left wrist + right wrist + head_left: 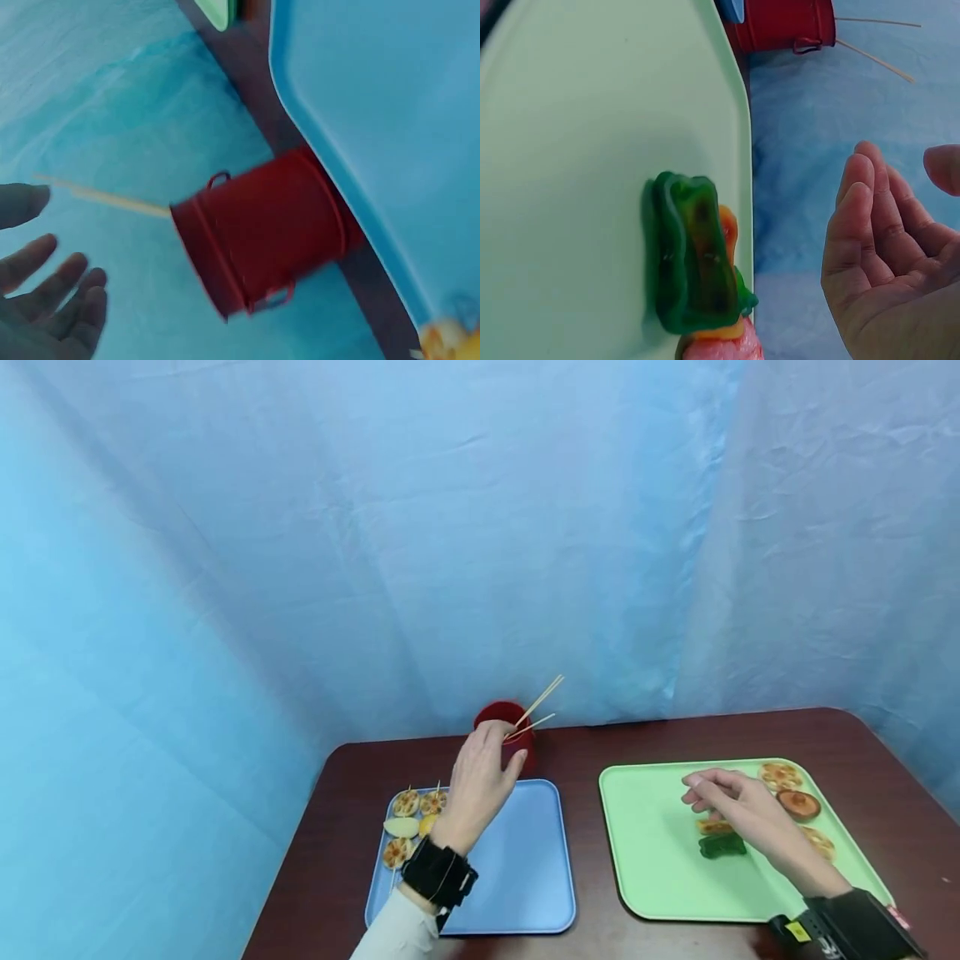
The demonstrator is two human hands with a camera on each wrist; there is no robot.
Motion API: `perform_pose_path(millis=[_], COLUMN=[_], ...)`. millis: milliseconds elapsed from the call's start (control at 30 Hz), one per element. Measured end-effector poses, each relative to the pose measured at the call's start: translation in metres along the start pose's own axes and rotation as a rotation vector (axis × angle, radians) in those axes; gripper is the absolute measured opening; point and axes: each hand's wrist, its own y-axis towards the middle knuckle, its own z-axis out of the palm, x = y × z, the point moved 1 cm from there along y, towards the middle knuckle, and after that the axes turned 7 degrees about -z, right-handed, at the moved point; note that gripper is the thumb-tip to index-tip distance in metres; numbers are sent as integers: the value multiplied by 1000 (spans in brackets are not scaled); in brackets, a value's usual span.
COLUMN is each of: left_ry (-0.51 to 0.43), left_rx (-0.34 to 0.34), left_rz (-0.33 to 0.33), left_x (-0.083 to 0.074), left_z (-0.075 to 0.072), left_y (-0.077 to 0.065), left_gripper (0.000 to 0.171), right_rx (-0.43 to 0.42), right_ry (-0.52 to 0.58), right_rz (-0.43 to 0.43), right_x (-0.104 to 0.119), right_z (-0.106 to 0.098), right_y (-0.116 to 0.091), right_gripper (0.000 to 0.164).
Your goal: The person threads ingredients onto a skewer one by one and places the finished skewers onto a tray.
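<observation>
Near the far edge of the brown desk point(588, 827), a red cylindrical bucket point(259, 229) holds thin wooden skewers point(540, 700); left hand point(483, 777) grip wide, right hand point(738, 810) grip loosely parted.

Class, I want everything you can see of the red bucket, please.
The red bucket looks like painted metal, with raised bands near its rim and base and small loop handles on opposite sides. It stands upright on the brown table, behind the blue tray; whether those two touch is unclear. Thin pale sticks lean out of its open mouth. The person's left grip is near the mouth, apart from the bucket in the left wrist view.
</observation>
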Motion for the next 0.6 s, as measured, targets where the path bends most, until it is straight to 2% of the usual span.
perform_pose_path(millis=[200, 267, 400, 600], left_ry=[-144, -161, -157, -118], left_rx=[-18, -30, -47, -75], left_rz=[28, 32, 25, 14], left_x=[-4, -3, -1, 5], left_z=[25, 30, 34, 36], left_y=[19, 22, 27, 29], left_gripper=[39, 38, 35, 22], right_rx=[-24, -30, -37, -32], right_ry=[-7, -17, -43, -16], right_rz=[-51, -76, -94, -55], right_x=[-2, -3, -4, -4], right_z=[1, 0, -2, -3], right_y=[-10, -11, -9, -9], right_gripper=[55, 52, 49, 53])
